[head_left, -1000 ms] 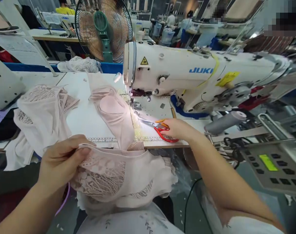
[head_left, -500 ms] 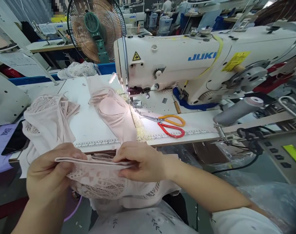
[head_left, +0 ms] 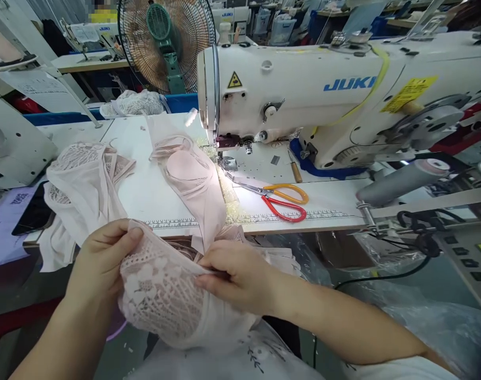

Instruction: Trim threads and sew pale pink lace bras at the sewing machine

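A pale pink lace bra (head_left: 165, 287) is stretched between my two hands, just in front of the table edge and above my lap. My left hand (head_left: 106, 258) pinches the top edge of its lace cup at the left end. Farther along that edge, my right hand (head_left: 236, 272) grips the fabric between thumb and fingers. Behind them, another pink bra part (head_left: 189, 174) lies on the table, reaching from near the needle down to the front edge. More lace bras (head_left: 86, 184) are heaped to the left.
A white JUKI sewing machine (head_left: 288, 95) stands behind the table edge. Scissors (head_left: 282, 198) with orange and red handles lie by its needle, near a wooden-handled tool (head_left: 295, 168). A measuring tape (head_left: 323, 214) runs along the front edge. A fan (head_left: 167, 47) stands behind.
My left hand has risen slightly and moved right, turning the bra so the lace cup faces me more openly. My right hand keeps its grip. The camera view has shifted a little.
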